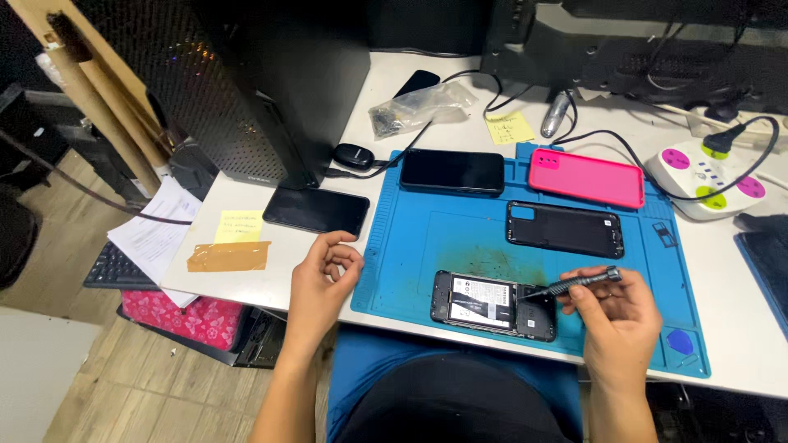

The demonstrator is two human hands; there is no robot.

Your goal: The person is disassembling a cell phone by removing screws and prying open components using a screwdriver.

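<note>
Metal screwdriver (pixel 572 285), slim and dark-tipped, pinched between thumb and fingers of the right hand (pixel 617 321); tip rests on the upper end of the opened phone (pixel 495 305). That phone lies face down, back cover off, battery with white label exposed, on the near part of the blue repair mat (pixel 410 246).

Step in hand, as judged: working a small screw at the phone's camera end. To do it well the driver wants to stand closer to upright over the screw head, with steady downward pressure while turning, so the bit does not slip onto the board. The phone is not braced; a finger on its frame would stop it sliding on the mat.

Right hand: wrist low at the mat's near edge, fingers curled around the shaft, handle angled up and away to the right.

Left hand (pixel 326 281): off the mat's left edge, fingers loosely curled inward, holding nothing visible, clear of the opened phone.

Beyond the opened phone on the mat: black back cover (pixel 565 229); further back, a pink phone case (pixel 585 178) and a dark phone (pixel 452 171). Left of the mat, another dark phone (pixel 317 210) on the white desk (pixel 246 279).
</note>
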